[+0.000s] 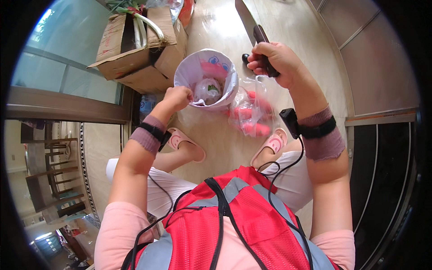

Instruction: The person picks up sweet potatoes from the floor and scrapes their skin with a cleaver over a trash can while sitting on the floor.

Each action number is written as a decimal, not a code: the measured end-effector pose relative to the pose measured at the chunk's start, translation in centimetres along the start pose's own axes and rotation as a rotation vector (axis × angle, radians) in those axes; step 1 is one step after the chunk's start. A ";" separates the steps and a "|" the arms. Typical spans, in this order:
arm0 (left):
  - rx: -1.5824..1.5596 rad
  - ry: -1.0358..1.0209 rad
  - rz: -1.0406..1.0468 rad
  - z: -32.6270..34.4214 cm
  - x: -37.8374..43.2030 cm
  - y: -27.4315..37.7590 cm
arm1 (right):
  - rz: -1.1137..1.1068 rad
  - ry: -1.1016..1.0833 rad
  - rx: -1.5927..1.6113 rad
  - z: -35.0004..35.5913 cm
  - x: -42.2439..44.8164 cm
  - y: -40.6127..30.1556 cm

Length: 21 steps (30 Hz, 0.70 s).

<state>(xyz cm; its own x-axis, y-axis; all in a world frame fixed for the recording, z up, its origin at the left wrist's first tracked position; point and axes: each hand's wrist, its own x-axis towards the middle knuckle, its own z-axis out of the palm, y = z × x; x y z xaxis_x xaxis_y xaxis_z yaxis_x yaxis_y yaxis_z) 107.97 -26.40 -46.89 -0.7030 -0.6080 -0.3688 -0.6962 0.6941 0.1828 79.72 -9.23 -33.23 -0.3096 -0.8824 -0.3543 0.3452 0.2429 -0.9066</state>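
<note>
My right hand [275, 62] is closed around the dark handle [265, 50] of a kitchen knife, held up over the floor. Its broad blade [245, 18] points away from me and is cut off by the top of the picture. A black rounded object [245, 58] shows beside my right fingers; whether it is held I cannot tell. With my left hand [179, 96] I pinch the near left rim of a white bin [184, 72] with a cartoon print inside. A crumpled translucent plastic bag [206, 88] with something green lies in it.
Right of the bin, a clear plastic bag [254, 111] of reddish-pink items rests on the tiled floor. An open cardboard box [141, 64] with leeks or large scallions [148, 25] stands at the upper left. Glass door panels [71, 67] are at left, cabinet fronts [378, 64] at right.
</note>
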 end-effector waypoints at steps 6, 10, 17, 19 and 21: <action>-0.342 0.105 0.350 1.3 -2.0 6.3 | -0.024 0.060 0.029 -1.9 -0.3 0.0; -0.510 -0.343 0.365 7.7 2.0 10.3 | -0.073 0.070 0.067 -2.5 -1.4 -0.6; -0.748 0.017 0.256 18.1 10.6 17.9 | -0.149 0.073 0.103 -3.8 -3.2 -1.4; -0.735 -0.339 0.359 18.6 12.0 21.7 | -0.148 0.103 0.087 -4.5 -3.7 -1.2; -0.604 -0.386 0.488 18.9 10.1 26.6 | -0.156 0.131 0.094 -5.7 -4.0 -0.7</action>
<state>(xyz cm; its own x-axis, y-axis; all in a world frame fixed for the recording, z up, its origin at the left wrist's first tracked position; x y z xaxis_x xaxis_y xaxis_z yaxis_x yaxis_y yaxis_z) 85.07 -6.80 -62.94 -0.9213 -0.0464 -0.3861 -0.3639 0.4533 0.8137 75.61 -3.57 -32.45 -0.4764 -0.8448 -0.2435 0.3633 0.0631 -0.9295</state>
